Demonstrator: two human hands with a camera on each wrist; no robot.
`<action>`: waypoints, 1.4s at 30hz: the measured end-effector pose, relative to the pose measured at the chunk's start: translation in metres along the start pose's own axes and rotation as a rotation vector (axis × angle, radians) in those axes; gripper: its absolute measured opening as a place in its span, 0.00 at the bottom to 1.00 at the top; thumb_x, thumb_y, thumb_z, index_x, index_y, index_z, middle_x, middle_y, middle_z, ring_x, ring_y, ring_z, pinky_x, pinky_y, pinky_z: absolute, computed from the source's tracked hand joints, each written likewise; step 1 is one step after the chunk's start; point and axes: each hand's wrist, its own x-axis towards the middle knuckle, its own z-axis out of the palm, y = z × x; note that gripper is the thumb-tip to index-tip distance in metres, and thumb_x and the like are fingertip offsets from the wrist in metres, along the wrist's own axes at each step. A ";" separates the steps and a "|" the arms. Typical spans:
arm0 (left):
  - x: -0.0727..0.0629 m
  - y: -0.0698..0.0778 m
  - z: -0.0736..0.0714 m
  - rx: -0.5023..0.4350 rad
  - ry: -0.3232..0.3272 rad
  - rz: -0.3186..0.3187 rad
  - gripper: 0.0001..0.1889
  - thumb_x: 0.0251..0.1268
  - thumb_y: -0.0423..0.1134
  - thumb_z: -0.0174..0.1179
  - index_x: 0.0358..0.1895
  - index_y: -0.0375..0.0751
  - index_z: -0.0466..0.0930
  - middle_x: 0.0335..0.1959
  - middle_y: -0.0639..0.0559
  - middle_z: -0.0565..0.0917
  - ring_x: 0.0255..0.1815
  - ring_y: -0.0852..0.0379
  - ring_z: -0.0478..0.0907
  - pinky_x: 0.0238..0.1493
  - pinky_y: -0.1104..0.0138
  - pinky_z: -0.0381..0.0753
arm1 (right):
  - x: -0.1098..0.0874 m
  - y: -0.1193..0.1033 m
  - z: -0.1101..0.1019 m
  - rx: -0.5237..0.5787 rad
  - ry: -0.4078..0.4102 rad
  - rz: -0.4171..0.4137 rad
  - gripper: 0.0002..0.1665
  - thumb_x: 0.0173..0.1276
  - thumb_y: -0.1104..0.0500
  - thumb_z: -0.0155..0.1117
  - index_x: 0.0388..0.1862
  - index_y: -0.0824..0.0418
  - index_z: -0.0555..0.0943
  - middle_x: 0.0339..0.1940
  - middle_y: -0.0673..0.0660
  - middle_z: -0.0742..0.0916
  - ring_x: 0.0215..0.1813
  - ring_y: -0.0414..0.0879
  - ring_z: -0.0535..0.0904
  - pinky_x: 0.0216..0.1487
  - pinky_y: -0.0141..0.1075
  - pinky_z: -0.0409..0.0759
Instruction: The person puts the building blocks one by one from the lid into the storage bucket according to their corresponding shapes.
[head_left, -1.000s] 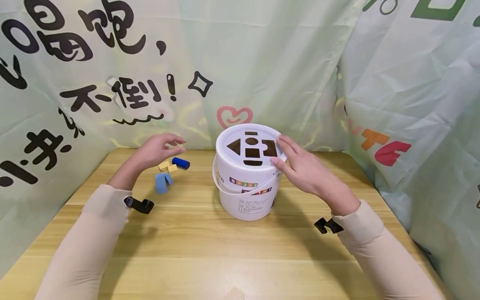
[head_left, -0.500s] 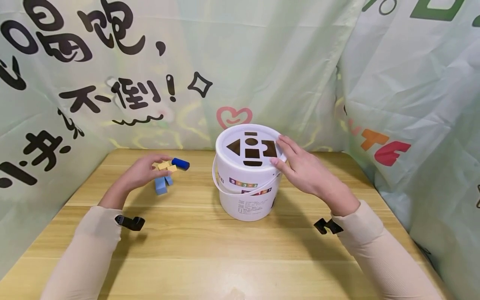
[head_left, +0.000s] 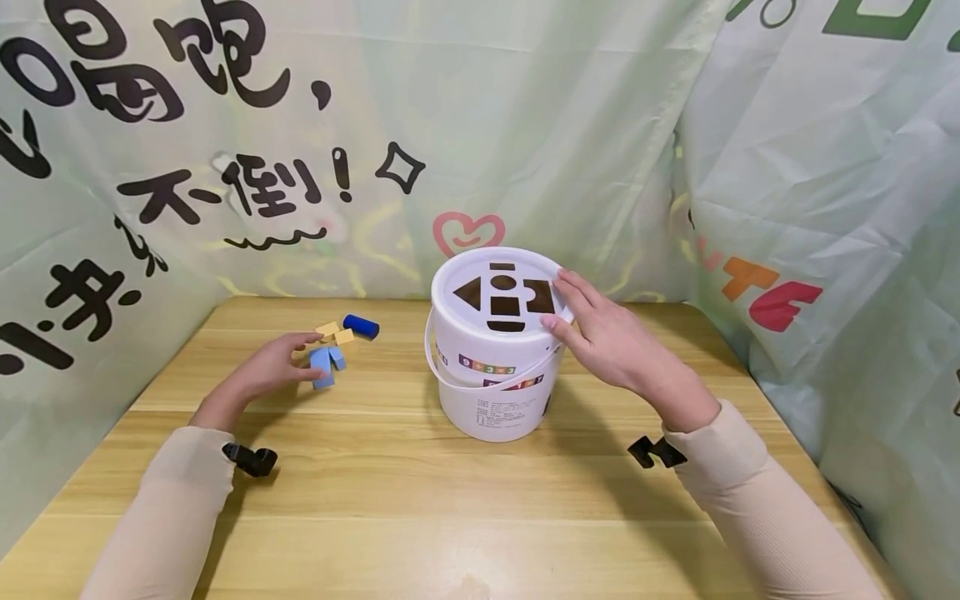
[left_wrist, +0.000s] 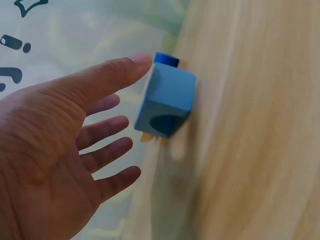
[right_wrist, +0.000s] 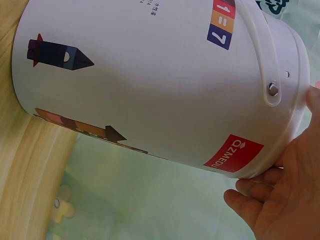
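Note:
My left hand (head_left: 273, 367) reaches low over the table's left side, thumb and fingers spread apart beside a light blue block (head_left: 321, 367). In the left wrist view a rounded notch shows in the block's lower face; the thumb tip overlaps its upper edge. Behind it lie small yellow blocks (head_left: 343, 337) and a dark blue cylinder (head_left: 362, 326). A white bucket (head_left: 495, 408) stands upright at mid-table, its white lid (head_left: 457, 275) cut with shaped holes. My right hand (head_left: 611, 342) rests on the lid's right rim, thumb on top and loosely bent fingers along the far side.
The bucket's white handle (head_left: 450, 384) hangs down across its front. A printed cloth (head_left: 570, 150) surrounds the wooden table (head_left: 420, 517) at the back and sides. Black wrist cameras (head_left: 251, 460) sit on both sleeves.
My left hand has come down and toward the front left, from above the yellow blocks to beside the light blue block. The right hand and bucket have stayed in place.

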 end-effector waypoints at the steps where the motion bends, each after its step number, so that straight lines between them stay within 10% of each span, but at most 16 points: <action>1: 0.000 -0.003 0.001 0.003 -0.004 -0.002 0.44 0.60 0.49 0.69 0.72 0.29 0.59 0.69 0.25 0.62 0.67 0.26 0.60 0.63 0.36 0.61 | 0.000 0.000 0.000 0.001 0.000 0.001 0.44 0.76 0.32 0.38 0.78 0.61 0.55 0.79 0.57 0.56 0.75 0.59 0.58 0.70 0.54 0.60; 20: -0.006 -0.023 0.009 -0.056 0.002 -0.018 0.45 0.56 0.51 0.71 0.72 0.31 0.61 0.61 0.25 0.71 0.60 0.27 0.70 0.59 0.40 0.70 | -0.001 0.000 0.000 0.004 0.003 0.010 0.45 0.75 0.31 0.37 0.78 0.60 0.55 0.79 0.56 0.56 0.75 0.59 0.58 0.70 0.54 0.61; 42: -0.011 0.001 -0.009 -0.073 0.067 0.048 0.39 0.65 0.51 0.65 0.70 0.28 0.63 0.63 0.28 0.70 0.63 0.27 0.66 0.64 0.40 0.64 | -0.002 -0.002 -0.002 0.011 -0.009 0.018 0.46 0.75 0.31 0.37 0.78 0.60 0.54 0.79 0.56 0.56 0.75 0.59 0.57 0.70 0.53 0.60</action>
